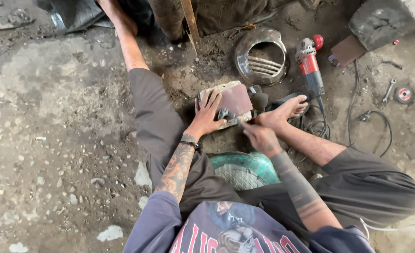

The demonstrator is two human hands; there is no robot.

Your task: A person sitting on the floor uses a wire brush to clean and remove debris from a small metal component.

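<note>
A pale block (224,87) wrapped in a reddish-brown sandpaper sheet (238,99) lies on the dirt floor between my legs. My left hand (207,116) presses down on it with fingers spread, holding it in place. My right hand (260,137) pinches a small grey metal part (227,115) against the sandpaper's near edge, next to my left thumb. My bare right foot (287,107) rests just right of the block.
A round slotted metal cover (262,57) and a red-and-grey angle grinder (309,62) with its black cable (378,129) lie beyond. A wrench (389,90) and a grinding disc (404,94) sit at the right. A green round cover (245,169) lies by my lap.
</note>
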